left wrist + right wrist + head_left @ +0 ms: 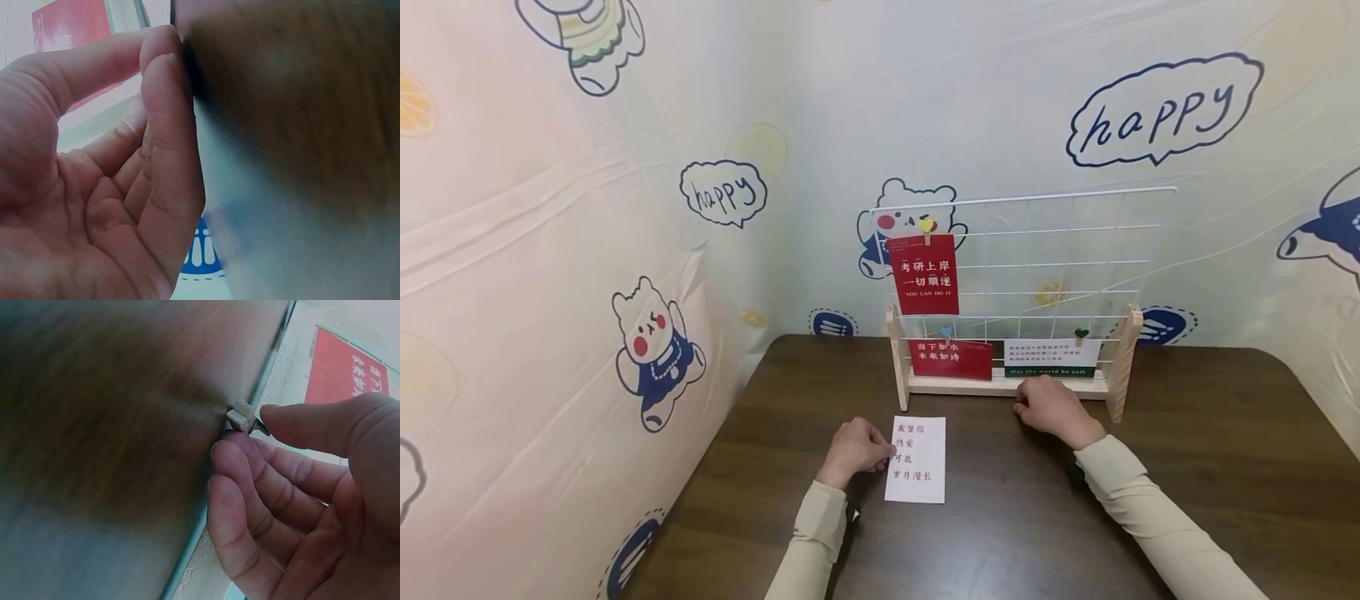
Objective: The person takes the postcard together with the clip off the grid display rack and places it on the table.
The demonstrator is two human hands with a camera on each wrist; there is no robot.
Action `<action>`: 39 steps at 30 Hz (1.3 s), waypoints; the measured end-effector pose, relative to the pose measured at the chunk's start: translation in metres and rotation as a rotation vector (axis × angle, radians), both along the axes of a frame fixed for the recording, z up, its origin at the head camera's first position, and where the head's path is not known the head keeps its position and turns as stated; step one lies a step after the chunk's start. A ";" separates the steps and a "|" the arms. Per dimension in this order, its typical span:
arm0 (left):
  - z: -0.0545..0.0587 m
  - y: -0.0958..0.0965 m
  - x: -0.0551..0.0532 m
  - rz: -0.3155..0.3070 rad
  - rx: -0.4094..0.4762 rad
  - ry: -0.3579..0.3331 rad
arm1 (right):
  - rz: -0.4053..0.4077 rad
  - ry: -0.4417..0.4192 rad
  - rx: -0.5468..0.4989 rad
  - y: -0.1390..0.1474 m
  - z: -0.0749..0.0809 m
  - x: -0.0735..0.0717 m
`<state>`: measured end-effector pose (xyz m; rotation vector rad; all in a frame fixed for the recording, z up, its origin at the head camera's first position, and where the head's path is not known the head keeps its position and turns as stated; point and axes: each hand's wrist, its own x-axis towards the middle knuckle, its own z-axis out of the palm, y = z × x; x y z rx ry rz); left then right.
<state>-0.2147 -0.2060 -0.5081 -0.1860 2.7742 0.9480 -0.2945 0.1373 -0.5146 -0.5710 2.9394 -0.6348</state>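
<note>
A white card (916, 487) with red handwritten-style characters lies on the table in front of the rack. My left hand (856, 448) pinches its left edge between thumb and forefinger; in the left wrist view the tips (164, 59) meet while the other fingers curl loosely. By the foot of the rack, my right hand (1051, 407) holds a small pale wooden clip (240, 416) between thumb and fingers. A dark piece shows on the clip's near end. The head view hides this clip behind the hand.
A white wire grid rack (1037, 250) on a wooden base (940, 385) stands at the back. Clips hold an upper red card (928, 275), a lower red card (955, 368) and a white-and-green card (1051, 354). Printed cloth (820, 100) surrounds the brown table (1000, 517).
</note>
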 end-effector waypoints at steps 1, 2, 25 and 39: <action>0.000 0.000 0.000 0.001 0.000 -0.002 | 0.000 -0.003 -0.001 0.000 0.000 0.000; 0.000 0.000 0.001 0.002 0.000 -0.003 | -0.001 -0.005 -0.001 0.000 0.000 0.000; 0.019 0.007 -0.003 -0.046 0.074 0.408 | 0.033 0.188 -0.064 -0.015 0.026 0.020; 0.035 0.021 -0.017 0.065 0.192 0.603 | 0.020 0.357 -0.154 -0.029 0.058 0.025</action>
